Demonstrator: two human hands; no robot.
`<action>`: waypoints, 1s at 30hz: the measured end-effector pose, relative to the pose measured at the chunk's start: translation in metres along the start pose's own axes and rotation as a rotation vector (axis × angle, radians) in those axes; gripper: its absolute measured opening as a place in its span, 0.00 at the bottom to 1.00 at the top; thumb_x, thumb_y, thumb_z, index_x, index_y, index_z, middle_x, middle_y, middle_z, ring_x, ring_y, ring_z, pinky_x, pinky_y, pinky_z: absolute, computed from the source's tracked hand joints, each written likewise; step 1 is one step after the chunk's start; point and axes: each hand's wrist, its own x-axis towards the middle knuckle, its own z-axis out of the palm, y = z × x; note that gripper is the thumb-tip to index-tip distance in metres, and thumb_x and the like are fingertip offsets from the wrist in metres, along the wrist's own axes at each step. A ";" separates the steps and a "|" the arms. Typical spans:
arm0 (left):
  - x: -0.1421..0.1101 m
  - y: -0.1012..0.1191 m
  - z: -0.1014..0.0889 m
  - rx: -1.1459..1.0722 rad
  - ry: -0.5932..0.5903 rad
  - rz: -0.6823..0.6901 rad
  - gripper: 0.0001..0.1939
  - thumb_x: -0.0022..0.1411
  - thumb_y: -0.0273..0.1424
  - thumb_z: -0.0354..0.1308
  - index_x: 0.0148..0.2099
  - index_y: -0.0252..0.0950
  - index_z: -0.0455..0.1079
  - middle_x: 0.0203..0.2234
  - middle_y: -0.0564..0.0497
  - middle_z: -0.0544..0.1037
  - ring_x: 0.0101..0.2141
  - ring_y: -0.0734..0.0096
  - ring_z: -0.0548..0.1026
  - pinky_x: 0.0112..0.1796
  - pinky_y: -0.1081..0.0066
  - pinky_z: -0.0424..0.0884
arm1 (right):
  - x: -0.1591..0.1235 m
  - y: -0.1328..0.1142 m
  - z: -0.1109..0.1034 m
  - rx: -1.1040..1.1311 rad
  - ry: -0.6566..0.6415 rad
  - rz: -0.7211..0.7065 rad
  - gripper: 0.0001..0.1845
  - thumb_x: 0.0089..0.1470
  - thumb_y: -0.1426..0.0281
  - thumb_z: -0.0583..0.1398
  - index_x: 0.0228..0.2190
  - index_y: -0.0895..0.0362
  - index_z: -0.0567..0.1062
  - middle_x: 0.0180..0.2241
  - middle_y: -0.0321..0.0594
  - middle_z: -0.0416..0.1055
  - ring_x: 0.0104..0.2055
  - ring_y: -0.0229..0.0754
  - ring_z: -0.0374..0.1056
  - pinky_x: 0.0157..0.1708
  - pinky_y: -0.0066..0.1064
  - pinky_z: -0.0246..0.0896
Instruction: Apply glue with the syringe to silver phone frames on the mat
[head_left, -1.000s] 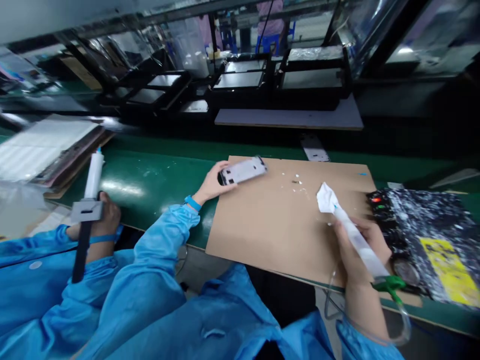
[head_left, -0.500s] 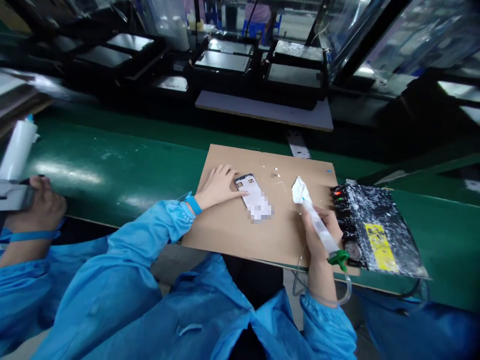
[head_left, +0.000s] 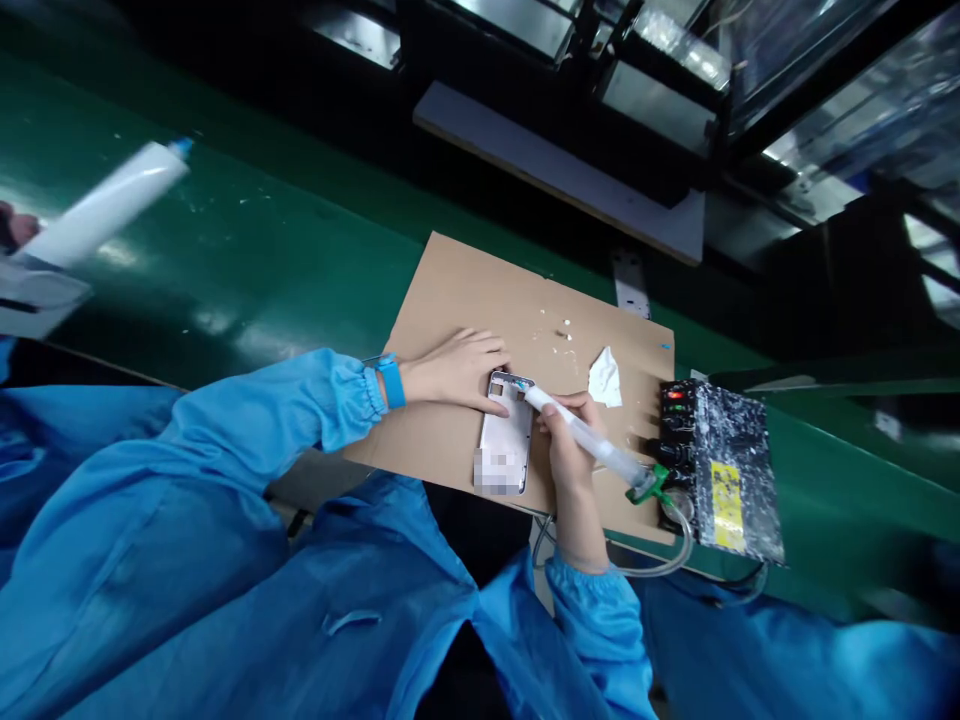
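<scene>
My left hand (head_left: pixel 461 372) grips the upper left of a pale phone housing (head_left: pixel 506 430), with its thumb across the face and its fingers at the top edge. The housing lies flat on a brown cardboard sheet (head_left: pixel 442 290), its lower part blurred. My right hand (head_left: pixel 572 435) is closed around a translucent dispensing syringe (head_left: pixel 589 438). The syringe slants down to the left, and its blue tip is at the housing's top end; whether it touches cannot be told. A green cap and a clear hose (head_left: pixel 686 545) are at the syringe's back end.
A crumpled white wipe (head_left: pixel 604 378) and small white crumbs lie on the cardboard. At right stands a smeared black control box (head_left: pixel 731 470) with lit displays. Another phone part (head_left: pixel 631 285) lies behind the cardboard. At left, a co-worker's hand (head_left: pixel 19 228) is beside a white tube (head_left: pixel 112 205).
My right hand has brought the syringe left from the white wipe to the housing's top end. The housing has turned more upright and sits nearer me. The view has tilted and shifted.
</scene>
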 end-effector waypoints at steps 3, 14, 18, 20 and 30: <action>0.000 -0.001 0.001 0.010 0.023 -0.007 0.32 0.65 0.62 0.71 0.54 0.40 0.76 0.53 0.45 0.81 0.53 0.52 0.76 0.55 0.55 0.65 | -0.003 0.002 -0.002 -0.074 -0.007 -0.012 0.22 0.60 0.48 0.73 0.34 0.52 0.76 0.29 0.36 0.77 0.30 0.42 0.73 0.34 0.34 0.69; 0.001 -0.003 0.004 0.003 0.062 0.014 0.29 0.69 0.63 0.66 0.51 0.42 0.76 0.50 0.45 0.83 0.51 0.51 0.76 0.55 0.53 0.66 | -0.004 -0.006 0.005 -0.089 -0.035 -0.010 0.26 0.59 0.45 0.73 0.35 0.53 0.77 0.32 0.40 0.80 0.32 0.44 0.75 0.34 0.36 0.73; 0.001 -0.002 0.004 0.008 0.059 0.014 0.29 0.69 0.63 0.66 0.51 0.42 0.76 0.50 0.45 0.83 0.52 0.50 0.76 0.55 0.53 0.67 | -0.003 -0.011 0.006 -0.128 -0.033 -0.025 0.23 0.60 0.48 0.73 0.34 0.53 0.78 0.31 0.41 0.81 0.31 0.45 0.76 0.32 0.37 0.73; 0.001 -0.002 0.004 0.016 0.055 0.016 0.30 0.69 0.63 0.65 0.51 0.41 0.76 0.50 0.45 0.82 0.52 0.50 0.76 0.55 0.53 0.67 | -0.003 -0.014 0.006 -0.153 -0.028 -0.043 0.21 0.61 0.49 0.72 0.34 0.54 0.78 0.32 0.42 0.82 0.32 0.46 0.77 0.34 0.38 0.75; 0.000 -0.002 0.003 0.001 0.060 0.012 0.28 0.69 0.61 0.67 0.51 0.42 0.76 0.50 0.45 0.82 0.52 0.50 0.76 0.55 0.53 0.66 | -0.003 -0.006 0.004 -0.160 -0.006 -0.024 0.23 0.60 0.47 0.73 0.35 0.53 0.78 0.30 0.39 0.80 0.30 0.46 0.76 0.33 0.39 0.74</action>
